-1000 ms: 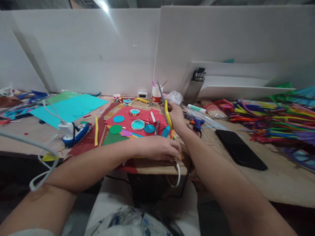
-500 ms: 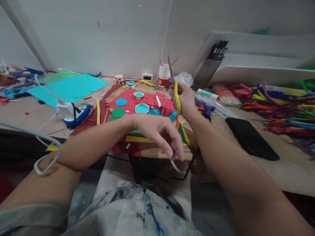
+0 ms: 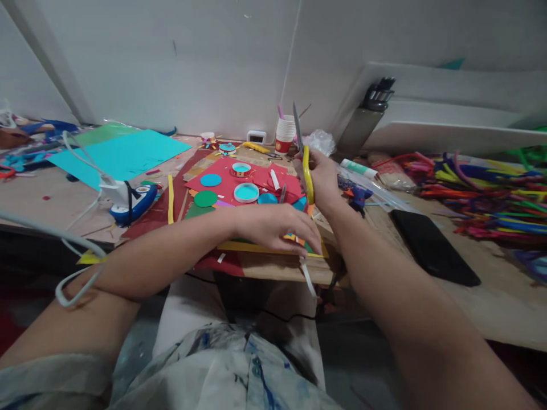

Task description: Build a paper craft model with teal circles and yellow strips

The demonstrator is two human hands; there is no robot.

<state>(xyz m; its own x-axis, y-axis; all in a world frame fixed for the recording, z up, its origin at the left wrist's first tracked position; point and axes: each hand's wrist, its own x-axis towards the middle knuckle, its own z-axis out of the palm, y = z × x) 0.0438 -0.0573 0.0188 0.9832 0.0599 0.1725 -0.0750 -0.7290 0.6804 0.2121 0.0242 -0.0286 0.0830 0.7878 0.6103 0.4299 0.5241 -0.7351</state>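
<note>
My right hand [image 3: 322, 176] is wrapped round the yellow handle of the scissors [image 3: 306, 171], whose blades point up and away. Over the front edge of the paper stack, my left hand [image 3: 284, 228] is closed with a thin white strip [image 3: 307, 278] hanging from its fingertips. Beyond it lie red paper [image 3: 217, 171], a round lid shape with a blue centre [image 3: 247, 192], a smaller red-edged one [image 3: 241, 169], a green disc [image 3: 205, 199] and a blue disc [image 3: 211, 180]. A white marker-like stick [image 3: 274, 179] rests on the red paper.
A black phone [image 3: 433, 246] lies at the right, near colourful pipe cleaners [image 3: 499, 193]. Stacked paper cups [image 3: 285, 135] stand at the back. On the left are a blue device [image 3: 134, 204] with a cable and a large cyan sheet [image 3: 123, 154].
My left hand has risen slightly and moved right, its fingers now extended over the strip, which hangs straighter. My right hand still holds the scissors in nearly the same place.
</note>
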